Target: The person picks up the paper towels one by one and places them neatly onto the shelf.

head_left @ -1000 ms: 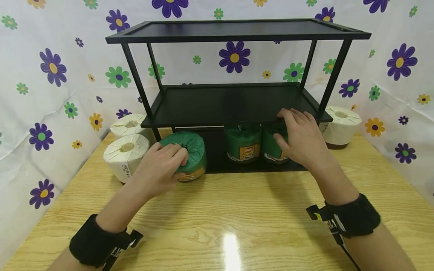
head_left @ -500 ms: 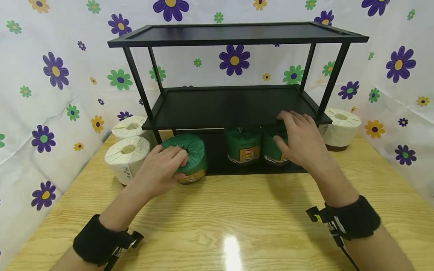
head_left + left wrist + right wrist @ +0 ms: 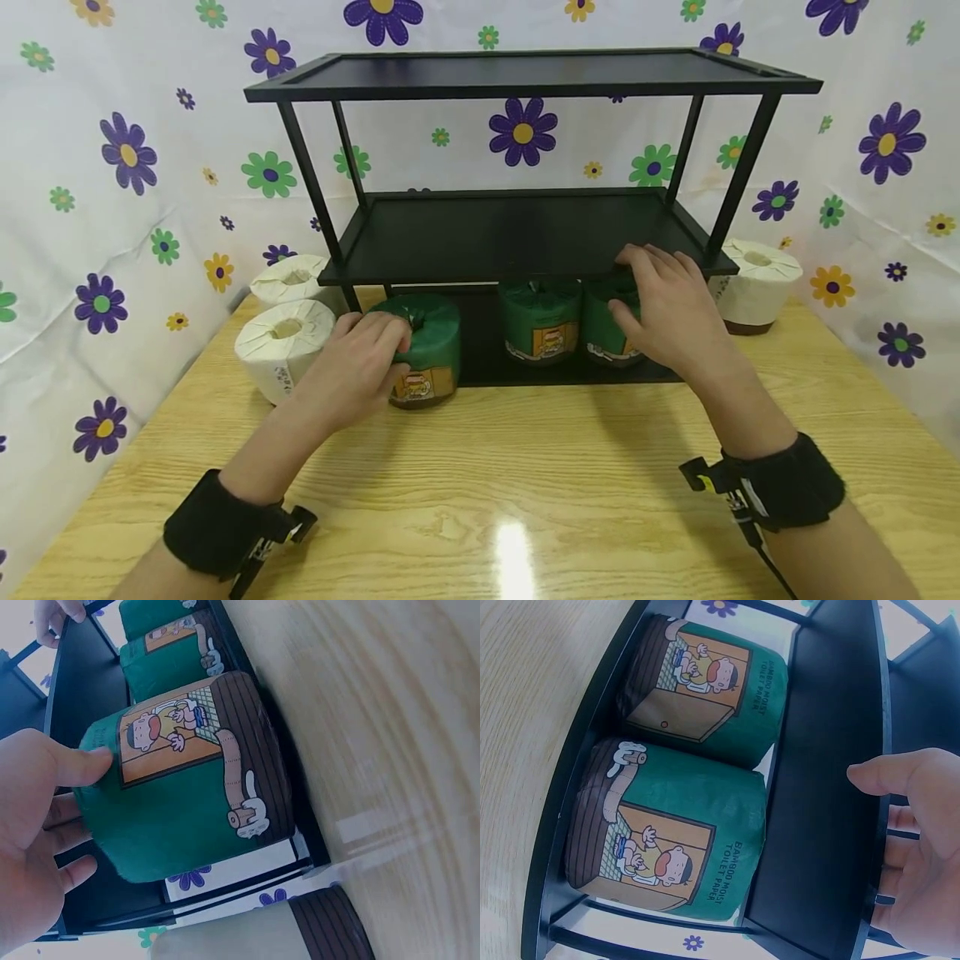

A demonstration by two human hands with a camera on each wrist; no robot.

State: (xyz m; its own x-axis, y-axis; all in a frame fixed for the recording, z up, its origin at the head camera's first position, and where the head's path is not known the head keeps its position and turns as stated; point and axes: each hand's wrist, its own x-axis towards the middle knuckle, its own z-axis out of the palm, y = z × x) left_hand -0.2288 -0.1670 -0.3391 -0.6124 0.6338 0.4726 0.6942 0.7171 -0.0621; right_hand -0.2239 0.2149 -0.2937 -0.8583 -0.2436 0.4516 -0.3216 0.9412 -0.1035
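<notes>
In the head view my left hand grips a green-wrapped toilet paper roll at the left of the bottom shelf. The left wrist view shows its thumb on the printed front of that roll, with the other fingers at its top and far side. My right hand holds the front edge of the middle shelf, fingers over the top and thumb below. Beneath it, two more green rolls stand side by side, the left one and the right one, partly hidden by the hand.
The black rack stands on a wooden table before a flowered cloth. Two cream-wrapped rolls stand left of it, the nearer one close to my left hand. Another cream roll stands at the rack's right.
The green roll in my left hand has turned and straightened upright, shifting slightly right, and more of its printed front shows. My right hand has stayed at the shelf edge.
</notes>
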